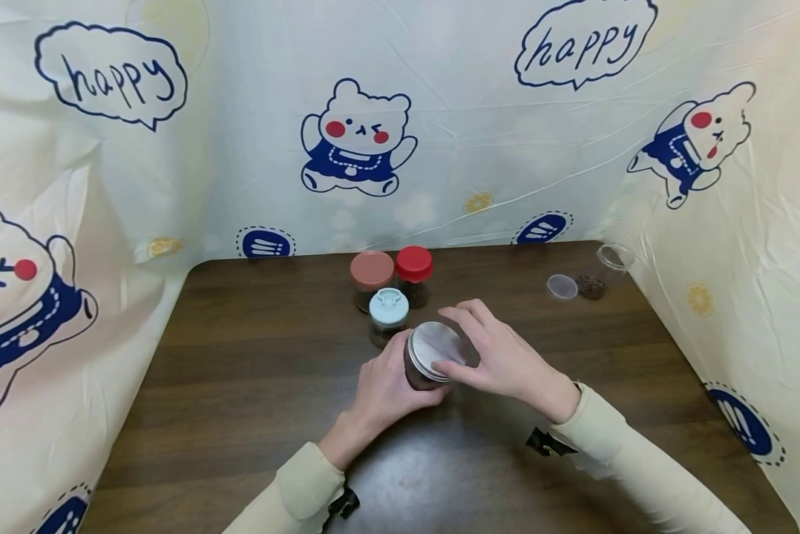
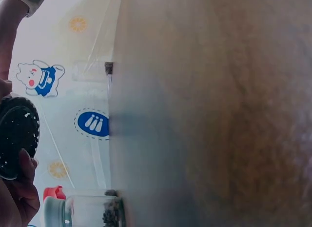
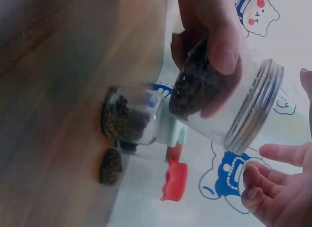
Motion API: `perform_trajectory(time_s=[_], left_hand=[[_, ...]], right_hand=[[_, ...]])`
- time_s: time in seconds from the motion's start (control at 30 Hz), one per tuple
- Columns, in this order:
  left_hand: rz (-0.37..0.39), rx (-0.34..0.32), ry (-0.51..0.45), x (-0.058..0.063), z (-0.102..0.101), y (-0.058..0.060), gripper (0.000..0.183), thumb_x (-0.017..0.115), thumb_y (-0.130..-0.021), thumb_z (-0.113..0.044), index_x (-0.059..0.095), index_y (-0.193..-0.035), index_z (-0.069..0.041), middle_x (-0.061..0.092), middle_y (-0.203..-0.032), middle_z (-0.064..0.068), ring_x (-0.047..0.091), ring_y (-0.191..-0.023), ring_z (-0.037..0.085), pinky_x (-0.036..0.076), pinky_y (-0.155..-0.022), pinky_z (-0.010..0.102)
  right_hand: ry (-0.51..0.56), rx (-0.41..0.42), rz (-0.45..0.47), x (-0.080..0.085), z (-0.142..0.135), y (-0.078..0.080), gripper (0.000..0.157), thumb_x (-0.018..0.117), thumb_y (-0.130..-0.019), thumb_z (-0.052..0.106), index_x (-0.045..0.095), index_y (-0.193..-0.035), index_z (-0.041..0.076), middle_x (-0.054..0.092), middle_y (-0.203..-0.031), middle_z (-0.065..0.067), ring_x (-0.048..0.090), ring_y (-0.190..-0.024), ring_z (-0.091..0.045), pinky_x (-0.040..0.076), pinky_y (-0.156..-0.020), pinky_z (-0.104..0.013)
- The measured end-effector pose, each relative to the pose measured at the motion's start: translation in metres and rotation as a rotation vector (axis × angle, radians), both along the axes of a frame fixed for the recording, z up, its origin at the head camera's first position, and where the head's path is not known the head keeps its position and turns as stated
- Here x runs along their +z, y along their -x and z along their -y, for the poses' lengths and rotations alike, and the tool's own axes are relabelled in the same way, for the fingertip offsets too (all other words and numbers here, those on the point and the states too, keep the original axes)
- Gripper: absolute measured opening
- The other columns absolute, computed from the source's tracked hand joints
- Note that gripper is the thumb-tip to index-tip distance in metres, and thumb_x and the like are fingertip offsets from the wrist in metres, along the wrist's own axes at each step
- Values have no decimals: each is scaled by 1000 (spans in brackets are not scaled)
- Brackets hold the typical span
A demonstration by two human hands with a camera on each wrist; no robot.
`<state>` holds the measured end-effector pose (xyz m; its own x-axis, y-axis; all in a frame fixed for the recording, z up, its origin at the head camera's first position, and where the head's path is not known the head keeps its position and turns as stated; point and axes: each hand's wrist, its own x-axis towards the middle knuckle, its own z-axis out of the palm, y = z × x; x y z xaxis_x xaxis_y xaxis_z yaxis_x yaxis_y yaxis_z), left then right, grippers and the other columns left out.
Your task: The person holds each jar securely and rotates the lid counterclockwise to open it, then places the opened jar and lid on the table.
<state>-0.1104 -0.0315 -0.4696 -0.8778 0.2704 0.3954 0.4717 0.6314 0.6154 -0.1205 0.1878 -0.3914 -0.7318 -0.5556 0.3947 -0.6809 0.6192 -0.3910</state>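
Observation:
A clear jar (image 3: 209, 124) with a silver lid (image 1: 432, 343) is gripped round its side by my left hand (image 1: 388, 386), tilted above the table. Dark pieces lie inside it, at the bottom end, which fills the left wrist view's left edge. My right hand (image 1: 510, 363) is beside the lid, its thumb and fingers spread apart. In the right wrist view, the fingers (image 3: 278, 151) of that hand stand clear of the lid's rim. Just behind the held jar stands a glass jar (image 1: 389, 310) with a light blue lid and dark contents.
Behind the blue-lidded jar are a pink-lidded jar (image 1: 372, 271) and a red-lidded jar (image 1: 414, 265). At the far right of the brown table (image 1: 253, 371) stands an uncovered clear container (image 1: 614, 259) with some dark pieces. A clear flat lid (image 1: 562, 288) lies next to it. Printed cloth surrounds the table.

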Motion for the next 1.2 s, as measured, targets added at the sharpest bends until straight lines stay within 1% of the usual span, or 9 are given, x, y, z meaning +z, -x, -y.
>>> perform_trajectory(time_s=[0.2,0.3,0.37,0.5,0.6,0.73,1.0,1.1,1.2], left_hand=[[26,14,-122,-5,3,2,88,93,-67,-45,53,-137,-10,67,-121,6,70,-94,27,60,-77,46],[28,14,-200,-6,5,1,87,94,-67,-41,52,-137,-9,67,-123,7,70,-100,25,60,-81,45],[19,8,-257,-7,6,1,87,94,-67,-38,52,-137,-8,67,-124,7,69,-103,24,59,-84,44],[-41,-11,-342,-9,7,0,88,95,-65,-31,51,-136,-5,67,-122,11,68,-104,25,59,-86,44],[-92,-10,-350,-11,8,-1,88,94,-61,-28,52,-135,-3,68,-120,13,69,-101,27,59,-84,45],[-118,5,-347,-12,7,-1,90,92,-57,-26,53,-135,-1,69,-119,15,70,-99,29,59,-82,47],[-117,20,-347,-14,4,-3,92,92,-56,-23,53,-135,0,69,-122,16,70,-99,30,59,-82,47],[-113,5,-355,-13,4,-3,93,93,-57,-22,51,-136,0,68,-125,16,70,-101,30,59,-83,47],[-128,-12,-362,-11,4,-3,95,94,-56,-22,50,-137,1,67,-125,17,69,-102,30,59,-84,48]], right_hand=[[-20,48,-59,11,0,4,64,71,-94,53,58,-139,10,57,-127,-6,63,-105,-20,59,-86,-37],[-57,83,-78,18,3,5,63,72,-94,53,59,-138,10,57,-126,-6,62,-101,-18,58,-83,-35],[-88,107,-95,22,6,5,63,72,-94,54,59,-137,10,57,-125,-6,62,-97,-17,57,-79,-34],[-126,148,-135,31,13,5,64,73,-91,56,60,-136,10,58,-124,-6,60,-93,-16,56,-76,-32],[-146,170,-155,34,20,5,67,76,-89,55,61,-136,9,59,-125,-6,62,-98,-17,57,-80,-32],[-195,169,-163,35,30,5,71,77,-87,56,60,-137,7,59,-126,-7,63,-100,-18,58,-83,-33],[-261,73,-123,33,40,3,82,77,-83,63,61,-137,4,61,-122,-8,65,-89,-17,59,-74,-32],[-273,52,-124,34,43,2,80,77,-83,63,63,-134,4,62,-118,-7,64,-87,-16,59,-73,-31],[-264,59,-139,34,45,2,76,78,-82,60,64,-131,4,62,-116,-6,63,-85,-16,59,-72,-31]])
